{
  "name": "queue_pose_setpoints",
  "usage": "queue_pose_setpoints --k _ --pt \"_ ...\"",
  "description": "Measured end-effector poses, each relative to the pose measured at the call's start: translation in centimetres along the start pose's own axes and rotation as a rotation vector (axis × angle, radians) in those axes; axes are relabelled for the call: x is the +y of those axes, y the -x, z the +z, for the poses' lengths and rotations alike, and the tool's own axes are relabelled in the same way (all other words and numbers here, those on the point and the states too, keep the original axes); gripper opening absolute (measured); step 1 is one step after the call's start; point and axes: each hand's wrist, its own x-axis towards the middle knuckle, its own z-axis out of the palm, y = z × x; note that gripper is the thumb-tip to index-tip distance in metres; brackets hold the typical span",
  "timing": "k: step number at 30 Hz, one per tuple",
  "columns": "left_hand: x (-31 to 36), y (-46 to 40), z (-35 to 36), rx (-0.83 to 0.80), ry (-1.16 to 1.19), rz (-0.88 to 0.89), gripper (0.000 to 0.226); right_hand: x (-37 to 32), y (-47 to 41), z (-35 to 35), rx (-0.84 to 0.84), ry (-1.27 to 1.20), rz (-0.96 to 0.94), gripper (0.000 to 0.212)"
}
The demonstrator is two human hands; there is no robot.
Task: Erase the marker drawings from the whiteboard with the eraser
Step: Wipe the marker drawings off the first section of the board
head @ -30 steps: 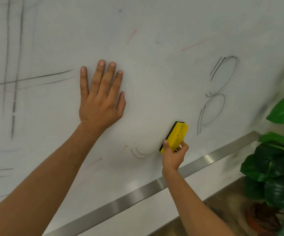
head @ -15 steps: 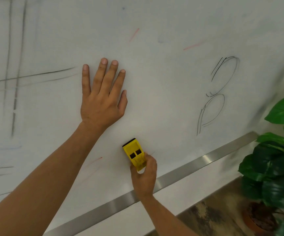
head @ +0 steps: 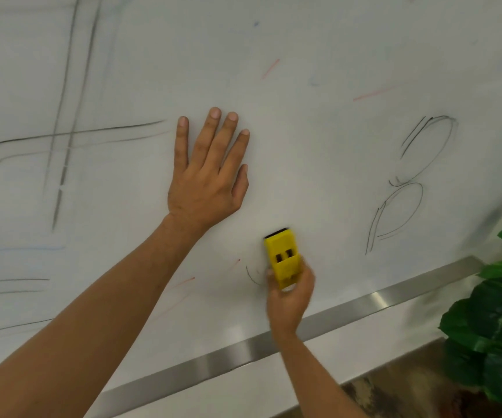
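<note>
A white whiteboard fills most of the view. My left hand lies flat against it with the fingers spread. Below and to the right, my right hand grips a yellow eraser and presses its black felt side to the board. A short black curved stroke shows just left of the eraser. A black figure like a "B" is drawn to the right. Crossing black lines stand at the upper left. Faint red streaks are scattered about.
A metal strip runs along the board's lower edge. A leafy green plant in a pot stands at the right, close to the board's corner. More black strokes lie at the far left.
My right hand swept the eraser left across the curved stroke, then came back right and turned it upright. Most of that stroke is gone. My left hand stayed flat.
</note>
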Motion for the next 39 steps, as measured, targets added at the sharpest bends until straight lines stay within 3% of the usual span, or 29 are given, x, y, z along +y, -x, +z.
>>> queue_pose_setpoints --k 4,7,9,17,20,25,28,33,37,39 --pt "-0.1 0.0 -0.1 0.01 0.015 0.001 0.046 -0.6 6.0 1.9 -0.327 0.245 -0.485 0.072" --pt "-0.3 0.0 -0.1 0.005 0.026 0.015 0.046 -0.1 5.1 1.6 -0.377 0.301 -0.689 0.074" --pt "-0.4 0.0 -0.1 0.006 0.026 0.018 0.046 0.2 2.6 0.5 -0.351 0.335 -0.703 0.075" --pt "-0.2 0.0 0.1 0.005 0.012 0.007 0.045 1.3 -2.5 -1.9 -0.071 0.182 0.024 0.063" --pt "-0.1 0.0 0.1 0.007 0.013 0.003 0.044 0.6 0.0 -0.8 -0.1 0.203 0.019 0.066" --pt "-0.1 0.0 0.0 0.014 0.021 0.003 0.043 -0.6 6.6 1.1 -0.42 0.417 -0.218 0.082" --pt "-0.2 0.1 0.0 0.017 0.023 0.01 0.043 0.2 6.6 0.9 -0.436 0.443 -0.228 0.082" --pt "-0.1 0.0 -0.1 0.022 0.023 0.011 0.042 3.1 1.3 -1.4 -0.164 0.265 0.131 0.061" --pt "0.1 -0.1 -0.2 0.025 0.005 0.005 0.041 4.6 -2.9 -2.9 -0.066 0.143 0.403 0.059" --pt "0.2 -0.1 -0.2 0.029 0.0 0.003 0.04 4.5 -2.6 -2.6 -0.046 0.113 0.445 0.06"
